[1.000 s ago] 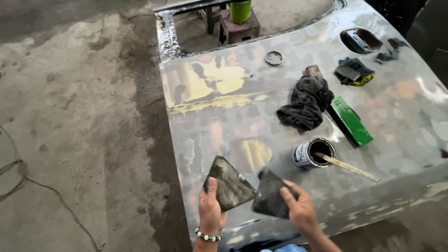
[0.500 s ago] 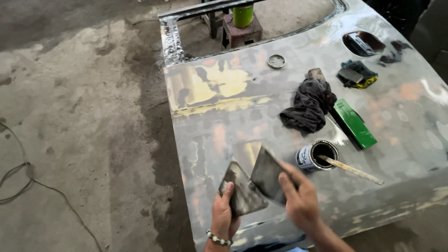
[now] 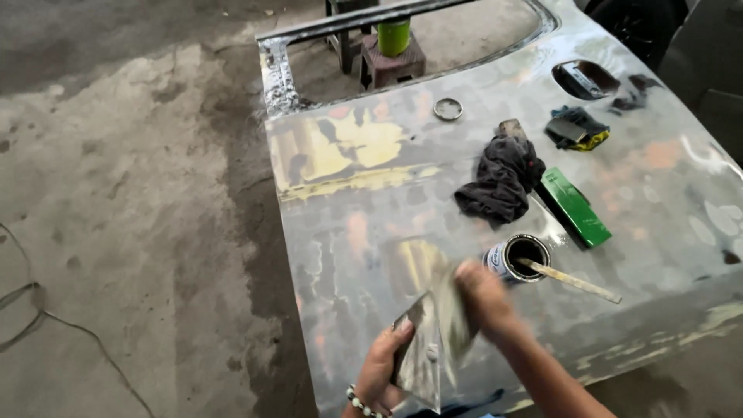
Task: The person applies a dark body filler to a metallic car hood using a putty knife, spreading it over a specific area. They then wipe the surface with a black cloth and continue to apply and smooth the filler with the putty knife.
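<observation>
My left hand point(image 3: 385, 362) grips a flat metal putty spreader point(image 3: 419, 364), held nearly upright over the near edge of a bare sanded car door panel point(image 3: 371, 232). My right hand point(image 3: 481, 296), blurred by motion, holds a second spreader blade point(image 3: 451, 313) pressed against the first one. Just right of my right hand stands an open small can point(image 3: 517, 258) with a wooden stir stick point(image 3: 571, 280) resting in it.
A dark rag point(image 3: 501, 179), a green flat block point(image 3: 574, 206), a metal ring point(image 3: 447, 109) and a dark pad on a yellow sponge point(image 3: 574, 128) lie on the panel. A green can point(image 3: 393, 35) stands on a stool seen through the window opening. Concrete floor lies left.
The two spreaders, held apart side by side a second ago, have come together. My right hand has swung its blade left against the one in my left hand, which tilted upright.
</observation>
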